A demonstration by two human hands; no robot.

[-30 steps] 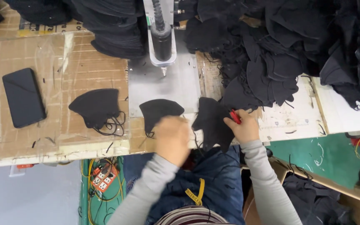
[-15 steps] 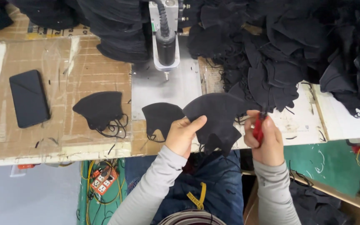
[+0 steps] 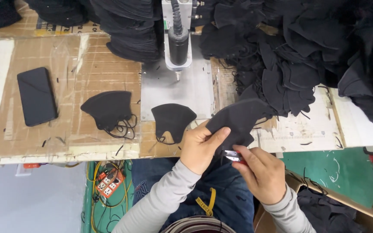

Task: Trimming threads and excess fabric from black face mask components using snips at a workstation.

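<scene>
Over the desk point(image 3: 109, 149) edge, I am pinching a black face mask point(image 3: 238, 121) in my left hand point(image 3: 201, 146), my right hand point(image 3: 260, 172) gripping small snips point(image 3: 232, 156); two masks point(image 3: 109, 108) are lying finished, the pile point(image 3: 298, 51) waiting.

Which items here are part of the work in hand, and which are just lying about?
In use:
left hand holding a black face mask
right hand holding small snips

Lying about:
dark phone
two finished masks on the bench
heap of masks
machine head
power strip
</scene>
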